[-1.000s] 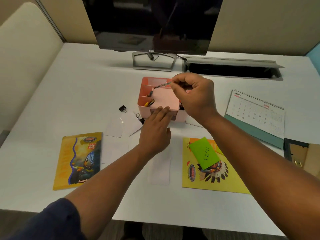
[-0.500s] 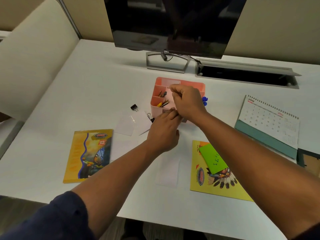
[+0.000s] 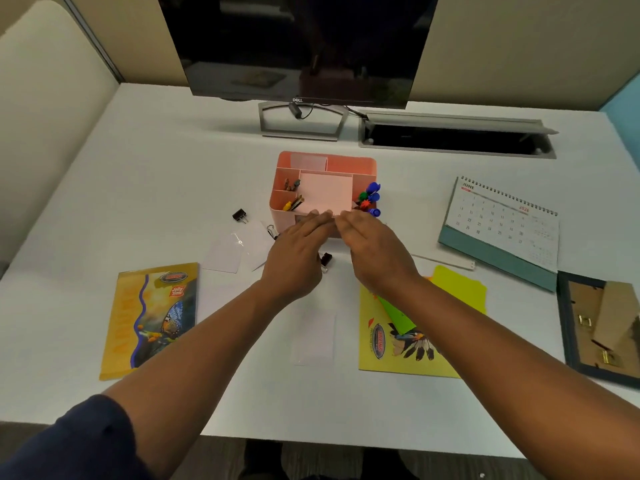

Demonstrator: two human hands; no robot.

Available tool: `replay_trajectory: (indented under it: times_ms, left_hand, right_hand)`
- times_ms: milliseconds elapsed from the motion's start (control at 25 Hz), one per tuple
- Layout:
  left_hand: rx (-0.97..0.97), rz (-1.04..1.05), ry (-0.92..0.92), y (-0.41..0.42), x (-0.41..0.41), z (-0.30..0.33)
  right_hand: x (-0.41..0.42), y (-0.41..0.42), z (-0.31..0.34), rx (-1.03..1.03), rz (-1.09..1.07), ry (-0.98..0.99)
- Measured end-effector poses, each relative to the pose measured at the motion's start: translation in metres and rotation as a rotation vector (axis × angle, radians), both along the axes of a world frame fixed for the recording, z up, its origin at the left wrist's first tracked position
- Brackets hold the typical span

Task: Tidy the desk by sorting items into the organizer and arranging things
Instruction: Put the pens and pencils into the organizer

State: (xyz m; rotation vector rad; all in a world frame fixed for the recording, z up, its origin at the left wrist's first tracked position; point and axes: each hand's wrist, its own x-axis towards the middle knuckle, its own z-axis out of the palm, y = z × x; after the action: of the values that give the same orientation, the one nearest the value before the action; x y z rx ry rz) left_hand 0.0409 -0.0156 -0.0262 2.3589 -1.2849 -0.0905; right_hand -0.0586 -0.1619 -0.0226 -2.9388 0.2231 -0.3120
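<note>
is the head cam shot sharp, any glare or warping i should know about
Head view: soft overall, and both the left hand and right hand look slightly smeared; the dark monitor mirrors the room faintly; wide-angle bending bows the desk edges; lighting even, shadows weak.

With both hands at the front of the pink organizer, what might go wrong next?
1. Right hand sits beside the coloured pushpins; a nudge might spill them or prick a finger.
2. Left hand partly hides a binder clip, which could be swept aside or overlooked.
3. Pressing the organizer rim might tip it.
</note>
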Motion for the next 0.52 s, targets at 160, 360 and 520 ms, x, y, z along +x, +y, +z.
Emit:
replay_trajectory:
  times_ms: [160,360,520]
  left_hand:
    - [-0.014,-0.028,0.013,0.002,0.003,0.001]
    - [0.047,-0.06,-0.047,0.002,0.002,-0.009]
    - [0.102,-0.023,-0.147,0.003,-0.019,-0.021]
  right_hand:
    - [-0.005,-0.001,0.002,-0.054,0.034,0.055]
    - [-0.023,0.002,-0.003,-0.018,0.058,0.097]
    - [-0.056,-0.011,-0.009,0.291,-0.19,0.11]
